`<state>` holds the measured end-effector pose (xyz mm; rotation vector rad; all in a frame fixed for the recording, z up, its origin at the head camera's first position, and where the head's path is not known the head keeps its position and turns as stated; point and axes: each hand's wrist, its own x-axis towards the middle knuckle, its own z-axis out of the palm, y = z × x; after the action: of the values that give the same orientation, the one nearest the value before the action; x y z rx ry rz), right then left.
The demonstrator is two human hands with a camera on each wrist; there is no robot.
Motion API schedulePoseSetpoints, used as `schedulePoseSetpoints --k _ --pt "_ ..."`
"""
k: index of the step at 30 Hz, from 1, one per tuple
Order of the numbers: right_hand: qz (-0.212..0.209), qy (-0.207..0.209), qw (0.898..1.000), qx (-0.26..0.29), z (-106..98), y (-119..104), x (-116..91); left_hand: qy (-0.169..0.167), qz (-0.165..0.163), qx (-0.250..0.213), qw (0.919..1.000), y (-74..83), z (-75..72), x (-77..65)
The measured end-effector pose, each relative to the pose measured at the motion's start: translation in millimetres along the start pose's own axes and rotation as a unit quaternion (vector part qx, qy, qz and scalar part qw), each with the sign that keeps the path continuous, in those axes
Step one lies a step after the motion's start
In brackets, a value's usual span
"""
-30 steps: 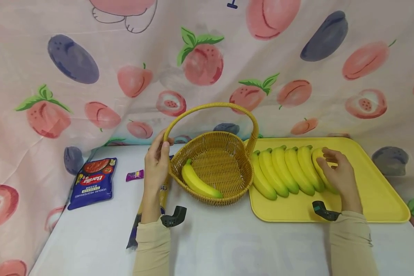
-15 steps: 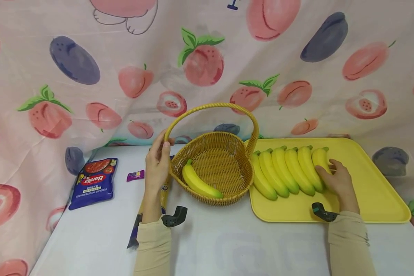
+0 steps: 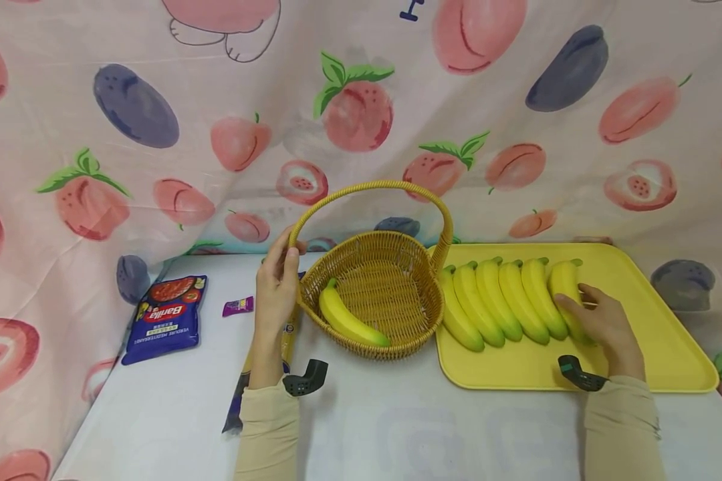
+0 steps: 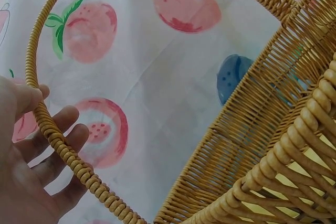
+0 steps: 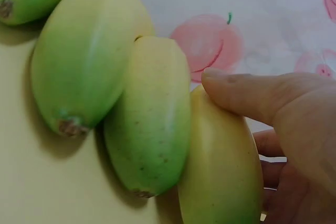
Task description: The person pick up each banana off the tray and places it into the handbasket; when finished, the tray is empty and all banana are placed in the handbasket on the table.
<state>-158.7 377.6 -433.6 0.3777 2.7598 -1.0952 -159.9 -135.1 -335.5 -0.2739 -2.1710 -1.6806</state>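
Observation:
In the head view my left hand (image 3: pixel 277 287) holds the wicker basket's (image 3: pixel 385 287) tall handle at its left base. The left wrist view shows the thumb and fingers around the wrapped handle (image 4: pixel 79 166). One yellow banana (image 3: pixel 351 323) with a green tip lies inside the basket. On the right, my right hand (image 3: pixel 608 324) pinches the rightmost banana (image 3: pixel 562 277) of a row on the yellow tray (image 3: pixel 668 357). Seen from the right wrist, the thumb presses on that banana (image 5: pixel 220 166) and the fingers go behind its far side, partly hidden. Several other bananas (image 3: pixel 493 300) lie side by side left of it.
A blue Barilla pouch (image 3: pixel 167 324) lies at the left, with a small purple packet (image 3: pixel 238 306) beside it. A long blue and yellow packet (image 3: pixel 234 407) lies partly under my left forearm. A fruit-print cloth (image 3: pixel 361 120) hangs behind the table.
My right hand has come down onto the rightmost banana, taken hold along its side and shifted slightly right. That banana has edged a little right. The left hand stays at the handle.

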Motion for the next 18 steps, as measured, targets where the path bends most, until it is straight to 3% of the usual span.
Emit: schedulePoseSetpoints --k 10,18 --pt "-0.016 0.028 0.999 0.032 -4.3 -9.1 -6.9 0.001 0.005 0.000 1.0000 -0.6 0.1 -0.6" --pt "-0.022 0.012 0.999 0.041 -4.5 -15.6 -7.7 0.000 0.003 0.007 1.0000 -0.9 0.1 -0.8"
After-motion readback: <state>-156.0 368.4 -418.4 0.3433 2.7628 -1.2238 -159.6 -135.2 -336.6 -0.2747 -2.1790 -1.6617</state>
